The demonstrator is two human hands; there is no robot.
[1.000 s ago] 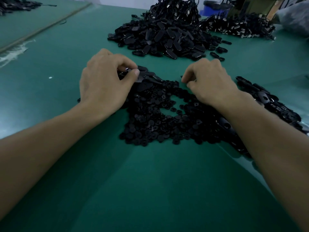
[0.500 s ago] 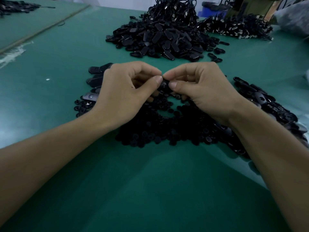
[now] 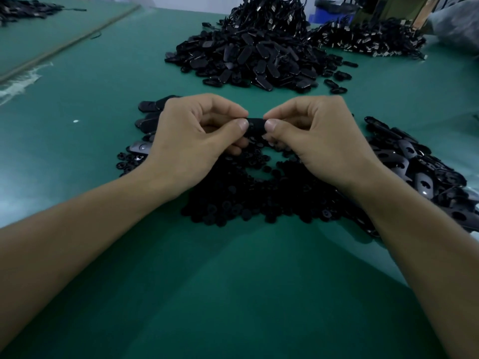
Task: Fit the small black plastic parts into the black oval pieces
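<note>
Green matting covers the table (image 3: 233,294), which fills nearly the whole view and runs out of frame on every side; a seam or second board lies along the far left.

At the far middle sits the biggest heap of black oval pieces (image 3: 248,60). A tangle of black cords (image 3: 269,14) rises behind it, its top cut off by the frame edge. Further right lies a flatter heap with pale metal glints (image 3: 368,40), too blurred to say what its items are. A blue container (image 3: 326,11) shows only partly behind it. Another dark pile (image 3: 23,9) at the far left corner is cropped.

Nearer, a spread of small black plastic parts (image 3: 246,198) lies under and between both wrists, which cover a good part of it. To its right, a band of oval pieces (image 3: 420,172) runs toward the right edge, the right forearm hiding its near end. A few more ovals (image 3: 150,112) show beyond the left hand's knuckles.

Above the small parts, the left hand (image 3: 191,141) and the right hand (image 3: 318,141) meet, each with fingers curled and thumb tip pressed toward the forefinger. Between them they pinch one black oval piece (image 3: 255,125), one hand at each end. Only its short middle stretch shows between the thumbs. Whether a small part already sits in it cannot be made out, since it is dark against the dark spread below.

A tiny white speck (image 3: 75,121) lies on the mat at the left.
</note>
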